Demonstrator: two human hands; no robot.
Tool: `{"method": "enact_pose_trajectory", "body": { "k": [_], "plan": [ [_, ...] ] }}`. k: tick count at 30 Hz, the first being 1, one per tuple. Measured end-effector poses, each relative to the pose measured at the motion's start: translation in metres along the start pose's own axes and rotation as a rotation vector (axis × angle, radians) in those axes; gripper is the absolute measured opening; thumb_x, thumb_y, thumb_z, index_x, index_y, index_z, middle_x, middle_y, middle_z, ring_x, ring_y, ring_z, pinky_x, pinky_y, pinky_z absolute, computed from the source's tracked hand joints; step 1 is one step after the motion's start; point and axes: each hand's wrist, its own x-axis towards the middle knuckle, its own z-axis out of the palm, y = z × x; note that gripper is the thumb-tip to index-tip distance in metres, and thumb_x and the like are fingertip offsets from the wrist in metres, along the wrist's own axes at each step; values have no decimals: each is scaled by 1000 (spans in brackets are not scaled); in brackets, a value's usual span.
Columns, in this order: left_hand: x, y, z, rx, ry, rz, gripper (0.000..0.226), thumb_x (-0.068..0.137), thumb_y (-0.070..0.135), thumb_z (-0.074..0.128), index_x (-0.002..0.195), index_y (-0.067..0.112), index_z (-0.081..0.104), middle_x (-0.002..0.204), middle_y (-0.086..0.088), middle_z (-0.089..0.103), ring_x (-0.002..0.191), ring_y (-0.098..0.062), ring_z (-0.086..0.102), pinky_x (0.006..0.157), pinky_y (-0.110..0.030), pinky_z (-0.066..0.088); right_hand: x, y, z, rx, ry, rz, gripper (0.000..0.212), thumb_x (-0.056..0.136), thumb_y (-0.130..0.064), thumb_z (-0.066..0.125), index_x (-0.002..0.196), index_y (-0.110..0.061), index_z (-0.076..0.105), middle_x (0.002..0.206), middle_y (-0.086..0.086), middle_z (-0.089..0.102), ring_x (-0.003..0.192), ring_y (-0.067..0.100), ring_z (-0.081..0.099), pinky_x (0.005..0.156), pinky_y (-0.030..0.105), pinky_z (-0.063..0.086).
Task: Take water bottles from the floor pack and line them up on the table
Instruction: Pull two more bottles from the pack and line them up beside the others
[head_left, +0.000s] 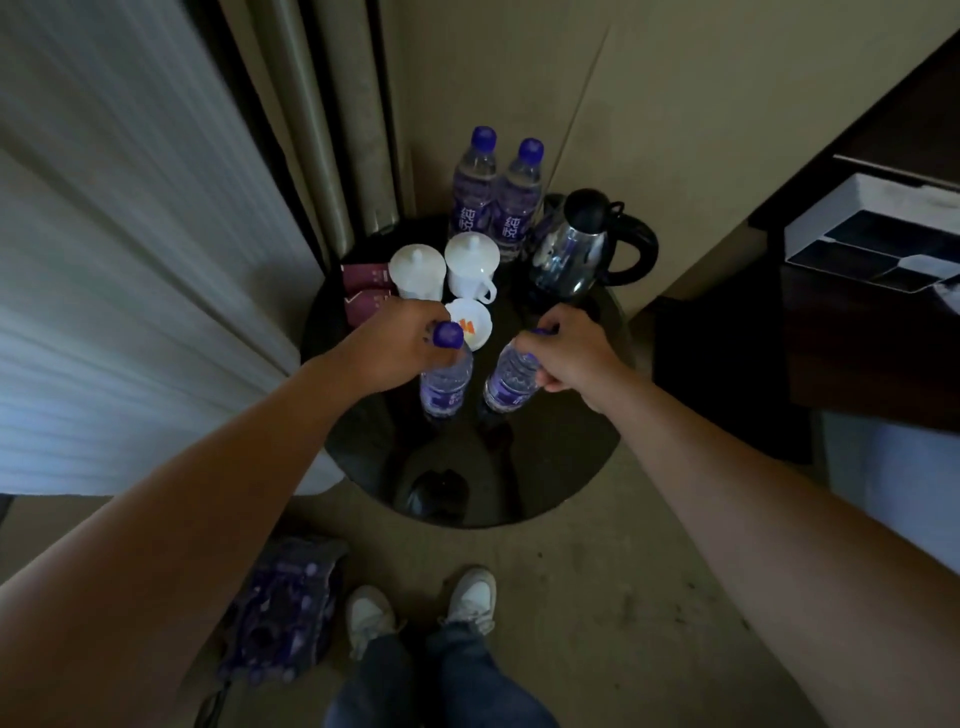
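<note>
Two clear water bottles with purple labels and caps stand at the back of the round black table: one bottle on the left, another beside it. My left hand grips the neck of a third bottle, which stands on the table's middle. My right hand holds the top of a fourth bottle, tilted slightly, its base on or just above the tabletop. The plastic-wrapped floor pack of bottles lies on the carpet at lower left.
A steel kettle stands at the table's back right. Two lidded white cups, a small white dish and red packets fill the table's left. Curtain hangs on the left, a dark desk on the right. My feet stand below.
</note>
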Motion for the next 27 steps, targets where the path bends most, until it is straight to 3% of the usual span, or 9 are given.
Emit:
{"method": "enact_pose_trajectory", "body": {
  "k": [5, 9, 12, 15, 18, 20, 23, 27],
  "plan": [
    [-2, -9, 5, -27, -54, 2, 34, 78, 22, 75, 108, 10, 65, 103, -8, 70, 97, -19, 65, 91, -48, 52, 3, 9, 8, 32, -17, 35, 21, 79, -28, 62, 90, -13, 52, 64, 9, 61, 45, 15, 59, 39, 20, 47],
    [-6, -13, 10, -93, -35, 10, 30, 76, 18, 76, 104, 13, 65, 98, -8, 70, 96, -21, 66, 89, -50, 53, 10, 5, 16, -23, -32, 22, 25, 81, -33, 61, 89, -9, 58, 58, 7, 64, 39, 12, 61, 38, 19, 47],
    [-10, -16, 19, -153, 28, -20, 28, 73, 16, 76, 98, 20, 63, 95, 0, 69, 97, -12, 65, 88, -44, 55, 9, 3, 23, -63, -54, 31, 30, 83, -39, 58, 92, -10, 54, 62, 10, 65, 38, 12, 62, 38, 22, 49],
    [-18, -20, 35, -189, 98, -47, 29, 73, 18, 73, 98, 28, 61, 98, 11, 65, 98, -1, 60, 84, -29, 50, 1, 9, 28, -187, 5, -49, 34, 80, -52, 51, 93, -21, 46, 80, 8, 63, 60, 23, 67, 51, 37, 60],
    [-20, -19, 51, -202, 183, -60, 33, 73, 20, 75, 101, 23, 58, 105, 0, 60, 94, -9, 57, 79, -19, 42, -5, 19, 31, -164, 32, -81, 39, 73, -62, 56, 88, -27, 47, 82, -1, 59, 66, 22, 65, 47, 31, 57],
    [-18, -17, 59, -197, 228, -81, 38, 72, 24, 78, 102, 19, 55, 108, -5, 56, 92, -13, 55, 77, -19, 41, -6, 25, 34, -80, 55, -91, 41, 66, -60, 67, 88, -29, 50, 83, -8, 58, 75, 17, 64, 57, 31, 55],
    [-17, -18, 66, -188, 259, -136, 48, 70, 26, 79, 107, 15, 51, 115, -10, 54, 96, -19, 55, 78, -26, 42, -5, 34, 40, -40, 77, -121, 48, 57, -55, 74, 92, -31, 51, 91, -12, 60, 89, 16, 62, 82, 42, 52],
    [-18, -23, 65, -244, 255, -161, 39, 73, 27, 78, 104, 16, 59, 110, -2, 66, 93, -9, 61, 72, -15, 44, 0, 42, 52, 84, 99, -150, 55, 62, -40, 83, 106, -25, 55, 104, -7, 61, 97, 14, 59, 81, 30, 49]
  ]
}}
